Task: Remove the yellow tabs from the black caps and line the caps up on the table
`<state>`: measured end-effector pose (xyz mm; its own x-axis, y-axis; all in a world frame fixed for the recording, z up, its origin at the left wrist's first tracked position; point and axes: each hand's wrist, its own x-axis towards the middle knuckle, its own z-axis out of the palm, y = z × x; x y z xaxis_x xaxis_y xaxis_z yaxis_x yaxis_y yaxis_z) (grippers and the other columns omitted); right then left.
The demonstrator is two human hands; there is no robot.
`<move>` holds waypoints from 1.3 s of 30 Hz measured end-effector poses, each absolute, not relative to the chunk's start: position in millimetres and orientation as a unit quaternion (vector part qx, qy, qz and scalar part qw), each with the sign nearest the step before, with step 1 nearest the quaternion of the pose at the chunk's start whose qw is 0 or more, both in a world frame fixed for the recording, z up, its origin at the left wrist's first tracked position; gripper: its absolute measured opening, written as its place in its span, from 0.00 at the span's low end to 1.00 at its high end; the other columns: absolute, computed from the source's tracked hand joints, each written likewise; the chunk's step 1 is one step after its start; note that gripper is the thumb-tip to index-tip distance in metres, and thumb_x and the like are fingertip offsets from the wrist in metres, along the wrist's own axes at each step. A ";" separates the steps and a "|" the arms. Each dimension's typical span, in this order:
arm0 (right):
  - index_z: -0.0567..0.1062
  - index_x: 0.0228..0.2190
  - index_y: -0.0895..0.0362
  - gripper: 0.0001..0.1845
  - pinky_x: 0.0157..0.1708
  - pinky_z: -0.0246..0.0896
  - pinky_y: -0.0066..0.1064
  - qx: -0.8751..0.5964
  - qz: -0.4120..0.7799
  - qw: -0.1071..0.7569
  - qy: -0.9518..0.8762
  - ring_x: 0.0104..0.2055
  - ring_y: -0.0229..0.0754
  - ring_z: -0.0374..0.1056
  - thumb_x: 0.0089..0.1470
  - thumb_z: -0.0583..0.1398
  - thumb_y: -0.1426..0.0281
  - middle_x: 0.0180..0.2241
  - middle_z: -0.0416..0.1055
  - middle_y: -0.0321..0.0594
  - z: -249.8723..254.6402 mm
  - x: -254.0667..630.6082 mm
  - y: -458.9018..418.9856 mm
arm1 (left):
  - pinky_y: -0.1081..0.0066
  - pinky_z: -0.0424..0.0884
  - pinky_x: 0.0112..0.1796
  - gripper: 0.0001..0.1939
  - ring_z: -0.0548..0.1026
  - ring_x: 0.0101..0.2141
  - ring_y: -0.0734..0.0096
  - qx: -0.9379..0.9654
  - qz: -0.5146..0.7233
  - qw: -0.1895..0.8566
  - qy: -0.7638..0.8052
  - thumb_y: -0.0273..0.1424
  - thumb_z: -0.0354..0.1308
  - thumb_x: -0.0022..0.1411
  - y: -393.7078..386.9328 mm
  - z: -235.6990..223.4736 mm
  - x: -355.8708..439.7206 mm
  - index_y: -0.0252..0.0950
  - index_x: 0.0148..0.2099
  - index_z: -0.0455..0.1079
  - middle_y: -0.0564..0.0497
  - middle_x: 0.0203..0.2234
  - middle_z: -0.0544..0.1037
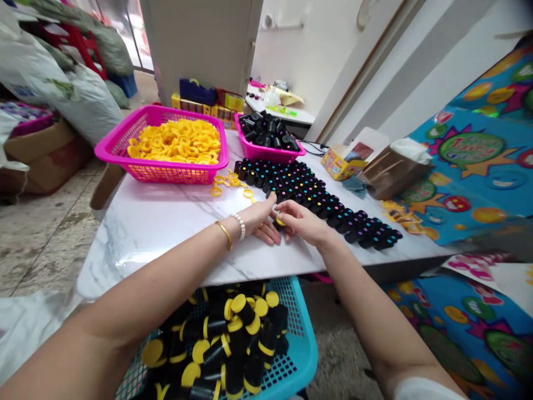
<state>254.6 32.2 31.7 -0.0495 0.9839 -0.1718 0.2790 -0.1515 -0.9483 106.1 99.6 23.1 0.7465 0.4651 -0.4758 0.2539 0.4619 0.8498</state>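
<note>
My right hand (300, 221) pinches a small yellow round cap (280, 221) between thumb and fingers. Just under that cap a bit of a black tube shows, mostly covered by my fingers. My left hand (263, 223) lies beside it, low over the tabletop, its fingers stretched out and its thumb apart from them. Whether it touches the black tube I cannot tell. Right behind both hands stand rows of upright black tubes (310, 194) with coloured dots on top. Several loose yellow rings (248, 193) lie past my left hand.
A pink basket (166, 171) of yellow rings stands at the back left of the marbled table (166, 222). Another pink basket (266, 153) holds black tubes. Below the table edge, a teal basket (307, 344) contains yellow-capped black tubes. Small boxes (339, 162) sit at the right.
</note>
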 end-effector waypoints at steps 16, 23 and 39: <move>0.77 0.33 0.57 0.12 0.18 0.60 0.21 -0.471 0.489 0.362 -0.639 0.20 0.32 0.66 0.48 0.55 0.72 0.25 0.71 0.34 -14.6 164.9 -95.2 | 0.79 0.58 0.14 0.30 0.65 0.11 0.77 0.773 0.040 0.505 0.382 0.57 0.45 0.57 115.9 33.6 82.1 0.33 0.40 0.63 0.53 0.15 0.73; 0.78 0.40 0.56 0.16 0.39 0.64 0.24 -0.438 0.230 0.317 -0.809 0.38 0.39 0.71 0.51 0.59 0.63 0.35 0.76 0.39 -57.3 144.9 -107.0 | 0.79 0.56 0.14 0.24 0.63 0.13 0.79 0.800 0.078 0.439 0.403 0.52 0.48 0.58 102.4 19.3 81.0 0.35 0.38 0.64 0.56 0.18 0.70; 0.77 0.43 0.58 0.16 0.48 0.63 0.26 -0.337 0.252 0.481 -0.769 0.49 0.40 0.70 0.57 0.57 0.65 0.46 0.75 0.44 -11.6 176.3 -125.1 | 0.60 0.69 0.51 0.17 0.73 0.49 0.55 0.809 0.256 0.311 0.428 0.47 0.54 0.56 -76.1 -20.9 -60.8 0.48 0.43 0.76 0.51 0.47 0.77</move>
<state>176.3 -125.1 -11.6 -0.3097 0.7613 0.5696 0.2758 0.6452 -0.7124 -60.8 -76.1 -20.9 0.5035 0.8513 0.1479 0.5333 -0.4409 0.7219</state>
